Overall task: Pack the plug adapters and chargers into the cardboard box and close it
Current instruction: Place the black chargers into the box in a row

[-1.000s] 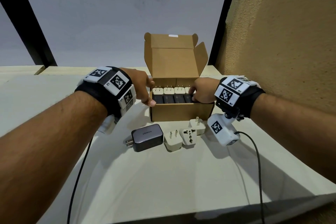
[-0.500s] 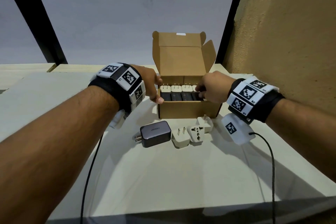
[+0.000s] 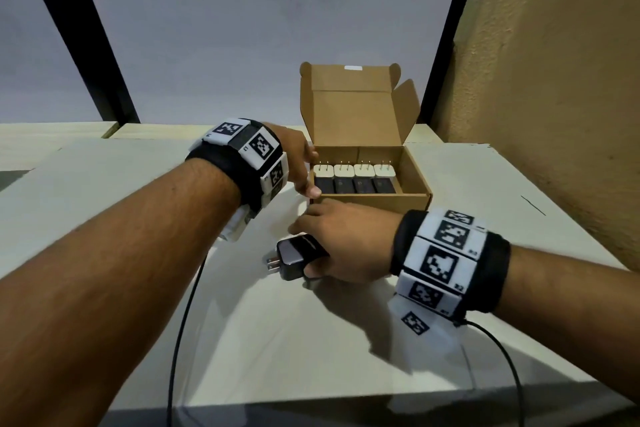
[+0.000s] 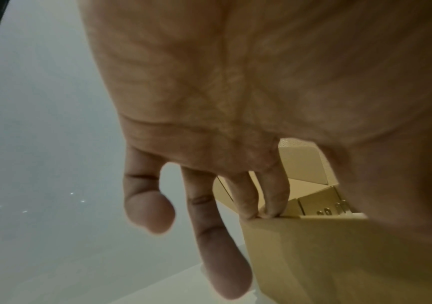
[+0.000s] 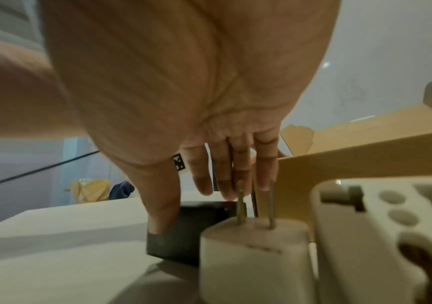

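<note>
The open cardboard box [image 3: 374, 201] stands on the table with its lid upright. Inside it sit a row of white adapters [image 3: 353, 170] and a row of black chargers [image 3: 353, 185]. My left hand [image 3: 311, 173] rests on the box's left wall, with straight fingertips [image 4: 269, 209] on the rim. In front of the box my right hand [image 3: 303, 248] grips the black charger [image 3: 294, 258] on the table, thumb on its near side and fingers on the far side. A white plug adapter [image 5: 253, 257] and a universal adapter [image 5: 391, 226] lie beside it, hidden under my hand in the head view.
A rough tan wall [image 3: 536, 80] rises close on the right of the table. Two black cables [image 3: 180, 322] trail from my wrists over the table's front edge [image 3: 346, 399]. The box lid [image 3: 353, 114] stands up at the back.
My right hand has left the box's right side and come down in front of it onto the black charger. My left hand stays at the box's left wall.
</note>
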Available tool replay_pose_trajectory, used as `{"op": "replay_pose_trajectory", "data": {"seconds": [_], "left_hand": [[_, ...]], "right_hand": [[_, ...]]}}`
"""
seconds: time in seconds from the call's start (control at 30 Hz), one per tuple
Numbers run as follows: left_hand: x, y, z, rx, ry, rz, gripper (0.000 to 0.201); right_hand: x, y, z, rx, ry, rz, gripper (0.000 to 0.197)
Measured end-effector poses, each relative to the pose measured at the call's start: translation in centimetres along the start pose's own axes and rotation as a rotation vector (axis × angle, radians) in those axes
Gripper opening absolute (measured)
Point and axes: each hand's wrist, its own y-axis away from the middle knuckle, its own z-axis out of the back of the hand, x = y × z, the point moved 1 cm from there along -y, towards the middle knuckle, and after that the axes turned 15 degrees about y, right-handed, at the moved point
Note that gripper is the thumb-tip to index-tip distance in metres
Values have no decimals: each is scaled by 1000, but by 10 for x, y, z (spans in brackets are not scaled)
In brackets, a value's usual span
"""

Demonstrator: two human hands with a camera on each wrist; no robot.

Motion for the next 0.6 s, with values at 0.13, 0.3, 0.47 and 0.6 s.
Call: {"op": "replay_pose_trajectory", "data": {"seconds": [0.13,0.3,0.47,0.6], "left_hand": [[-2,1,0,7,-13,3,86],[3,0,-3,5,25,-10,84],[3,-1,-2,-45,68,-19,65],[2,1,0,-14,86,-5,72]], "right_hand": [[3,-8,-3,7,1,6,56],[2,-2,1,-80,28,27,57],[-9,15,14,-153,-39,-22,57],[-26,27,17,-264,-221,-92,54]]}}
